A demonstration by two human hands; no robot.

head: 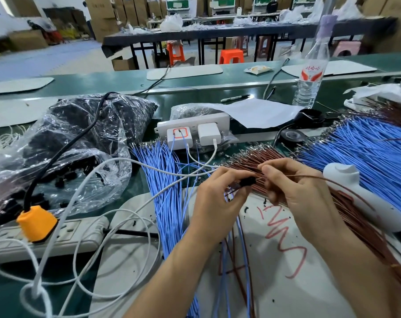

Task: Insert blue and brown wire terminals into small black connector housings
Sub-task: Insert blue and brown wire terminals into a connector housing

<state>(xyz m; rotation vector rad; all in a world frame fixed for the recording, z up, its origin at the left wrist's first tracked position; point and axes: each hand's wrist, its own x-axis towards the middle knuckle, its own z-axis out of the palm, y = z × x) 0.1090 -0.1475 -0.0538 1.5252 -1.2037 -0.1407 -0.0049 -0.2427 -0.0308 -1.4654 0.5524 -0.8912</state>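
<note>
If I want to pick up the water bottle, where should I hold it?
Probably round its labelled middle, where the water bottle is straight-sided. It stands upright and its neck narrows above, so the middle should give the surest hold. Come from the near left, over the white paper, because the blue wires are piled to its near right.

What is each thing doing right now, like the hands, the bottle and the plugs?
left hand: pinching the black housing
black housing: held up off the table
right hand: pinching a brown wire
brown wire: tip pointed at the housing
water bottle: standing upright
orange plug: plugged into the power strip
white charger: plugged in, cable attached
</note>
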